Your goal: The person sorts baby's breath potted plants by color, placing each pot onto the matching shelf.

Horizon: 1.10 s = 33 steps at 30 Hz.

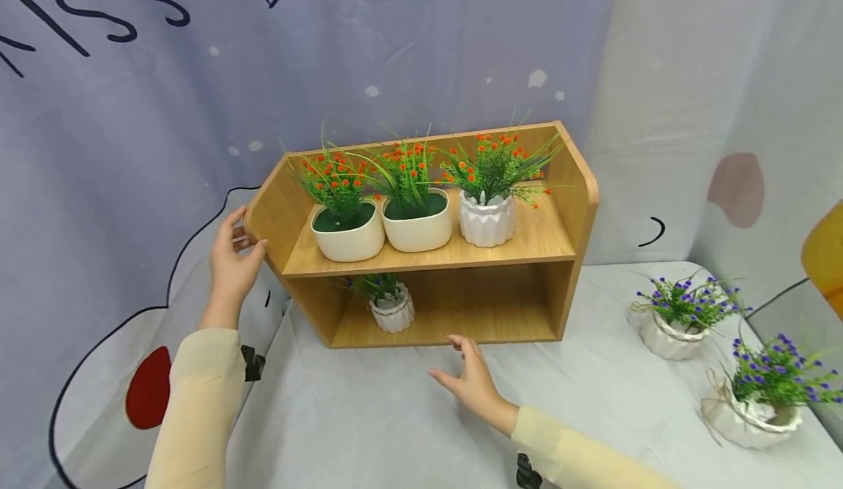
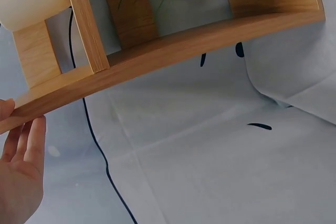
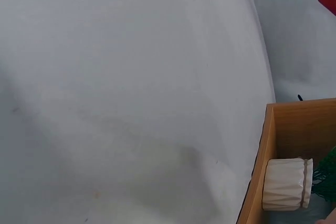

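1 pot [image 1: 393,317] stands low in the shelf [image 1: 487,313], ahead and to the left of the right hand [image 1: 477,386], the nearer of the 2; its fingers are parted and hold nothing. The left hand [image 1: 232,269] grips the shelf's left side, and the shelf's long axis runs crosswise before both

Printed drapes [image 1: 421,50] behind a cloth-covered table [image 1: 369,416] suggest a curtained-off indoor booth.
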{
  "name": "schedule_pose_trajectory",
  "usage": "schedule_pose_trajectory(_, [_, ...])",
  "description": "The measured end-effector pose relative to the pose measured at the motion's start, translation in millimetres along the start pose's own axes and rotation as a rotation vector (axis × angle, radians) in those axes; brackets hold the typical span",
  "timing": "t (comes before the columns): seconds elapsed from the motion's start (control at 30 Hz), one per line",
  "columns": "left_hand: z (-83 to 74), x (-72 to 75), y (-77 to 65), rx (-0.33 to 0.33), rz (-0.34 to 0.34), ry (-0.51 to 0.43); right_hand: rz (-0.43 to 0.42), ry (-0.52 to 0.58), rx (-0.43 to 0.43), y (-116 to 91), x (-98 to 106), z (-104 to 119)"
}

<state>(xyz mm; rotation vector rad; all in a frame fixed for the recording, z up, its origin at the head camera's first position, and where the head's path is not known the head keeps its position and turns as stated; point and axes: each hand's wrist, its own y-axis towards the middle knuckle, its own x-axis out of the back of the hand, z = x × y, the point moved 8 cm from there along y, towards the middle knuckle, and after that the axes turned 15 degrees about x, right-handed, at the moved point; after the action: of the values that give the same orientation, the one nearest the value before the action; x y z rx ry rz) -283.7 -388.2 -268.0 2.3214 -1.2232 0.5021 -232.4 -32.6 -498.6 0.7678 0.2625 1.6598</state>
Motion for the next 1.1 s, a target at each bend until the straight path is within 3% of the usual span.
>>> schedule_pose_trajectory(0.43, [2.8, -2.9, 2.2, 0.027, -0.005, -0.042, -0.023, 0.028, -0.086, -24, 38, -8])
schedule_pose_trajectory(0.73, [5.8, -3.5, 2.6, 0.073, -0.004, -0.083, -0.065, -0.071, -0.088, -47, 78, -13])
schedule_pose_trajectory(1.1, [2.7, -3.1, 2.2, 0.027, -0.022, -0.108, -0.121, -0.172, -0.087, -66, 120, -10])
